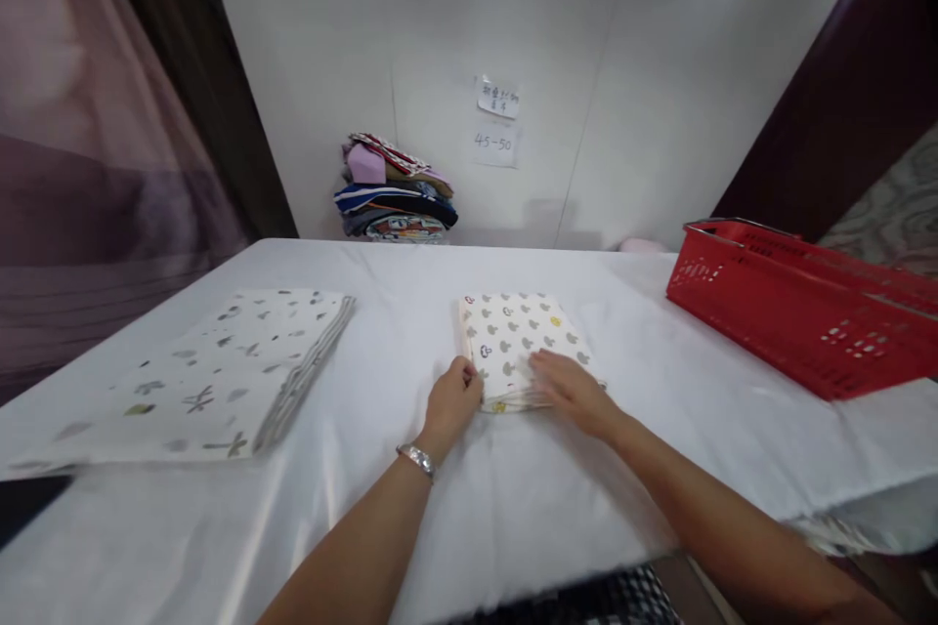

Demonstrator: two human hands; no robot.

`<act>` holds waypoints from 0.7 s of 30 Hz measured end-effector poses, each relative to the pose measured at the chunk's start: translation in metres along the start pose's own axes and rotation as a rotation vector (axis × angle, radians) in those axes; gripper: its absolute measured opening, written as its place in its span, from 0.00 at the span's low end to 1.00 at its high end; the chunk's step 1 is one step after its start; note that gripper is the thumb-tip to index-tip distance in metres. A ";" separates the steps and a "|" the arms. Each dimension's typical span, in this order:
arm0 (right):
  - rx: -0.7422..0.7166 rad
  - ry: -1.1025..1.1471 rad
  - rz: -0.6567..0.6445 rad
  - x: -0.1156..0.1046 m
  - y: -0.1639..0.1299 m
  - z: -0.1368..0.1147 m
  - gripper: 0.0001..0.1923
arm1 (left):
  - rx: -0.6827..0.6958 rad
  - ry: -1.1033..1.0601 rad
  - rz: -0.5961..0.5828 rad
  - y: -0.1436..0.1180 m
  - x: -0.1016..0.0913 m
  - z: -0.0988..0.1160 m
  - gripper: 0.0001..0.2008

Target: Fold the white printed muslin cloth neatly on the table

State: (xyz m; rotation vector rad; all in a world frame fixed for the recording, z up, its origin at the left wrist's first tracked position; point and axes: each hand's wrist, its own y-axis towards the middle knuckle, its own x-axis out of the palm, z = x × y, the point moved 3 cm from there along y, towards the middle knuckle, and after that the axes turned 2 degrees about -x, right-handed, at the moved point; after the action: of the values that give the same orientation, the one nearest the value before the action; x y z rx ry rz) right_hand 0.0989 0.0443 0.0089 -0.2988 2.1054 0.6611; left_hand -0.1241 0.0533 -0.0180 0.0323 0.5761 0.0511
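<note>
Your two bare forearms come in from the bottom of the frame and meet at the small folded cream cloth printed with grey and yellow shapes (519, 337), lying mid-frame on the white-covered table (410, 508). At left centre lies a larger folded white cloth with grey leaf prints (212, 371), well apart from your hands. Your left hand (454, 400), a metal watch (416, 458) on its wrist, has its fingers curled together against the small cloth's lower left corner. Your right hand (572, 389) lies flat on the near edge, fingers stretched and close together, slightly blurred. At upper centre a stack of coloured folded clothes (396, 190) leans against the wall; a red plastic basket (806, 312) sits at the right. Pressing unevenly could, I judge, skew the layers, since the near edge already looks fanned.
</note>
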 end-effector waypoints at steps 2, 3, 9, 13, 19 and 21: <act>0.227 0.038 0.168 -0.016 -0.002 0.029 0.20 | -0.004 0.024 -0.005 0.000 0.000 0.001 0.02; 0.359 0.074 0.228 -0.023 -0.002 0.043 0.19 | -0.003 0.036 -0.004 0.000 -0.001 0.001 0.02; 0.806 0.369 0.208 -0.043 -0.005 0.088 0.24 | -0.004 0.077 0.011 -0.001 -0.002 0.008 0.02; 0.884 0.397 0.158 -0.043 -0.016 0.088 0.27 | -0.014 0.087 0.005 0.000 -0.002 0.009 0.02; 0.863 0.444 0.137 -0.043 -0.028 0.081 0.26 | 0.033 0.137 0.085 0.000 -0.003 0.007 0.03; 0.866 0.466 0.132 -0.043 -0.030 0.079 0.26 | 0.119 0.192 0.154 -0.003 -0.004 0.012 0.04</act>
State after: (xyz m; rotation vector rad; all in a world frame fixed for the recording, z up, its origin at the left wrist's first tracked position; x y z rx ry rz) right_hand 0.1911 0.0626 -0.0036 0.1974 2.6468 -0.3222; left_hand -0.1212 0.0502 -0.0062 0.1894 0.7676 0.1715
